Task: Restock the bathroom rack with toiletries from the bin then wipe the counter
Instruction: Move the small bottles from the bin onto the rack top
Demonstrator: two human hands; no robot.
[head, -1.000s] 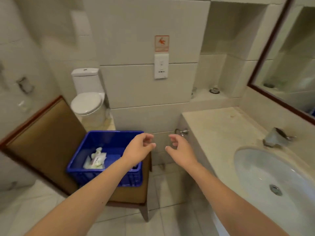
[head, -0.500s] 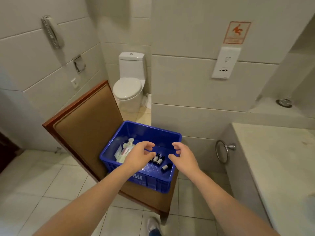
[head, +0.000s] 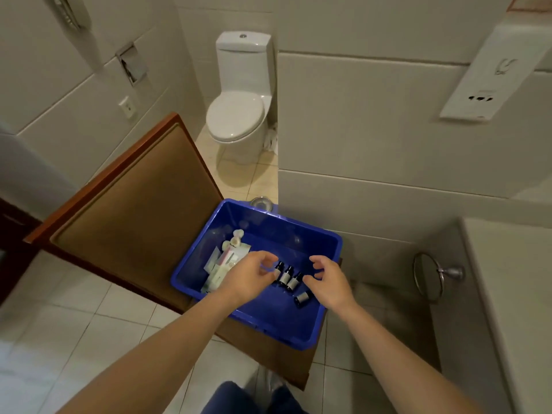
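— Where's the bin [head: 280,327]?
— On the chair [head: 134,210]. Packets [head: 224,264] lie at its left side.
— The left hand [head: 248,277]?
— Over the bin, fingers loosely curled, grasping nothing, tips just beside the bottles [head: 288,276].
— And those?
— Four small dark ones on the bin floor, between the hands.
— The right hand [head: 328,286]?
— Over the bin too, fingers loosely curled, empty. A towel ring [head: 430,276] hangs on the side of the counter [head: 513,309], far right.

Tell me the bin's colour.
The bin is blue, clearest in the head view.
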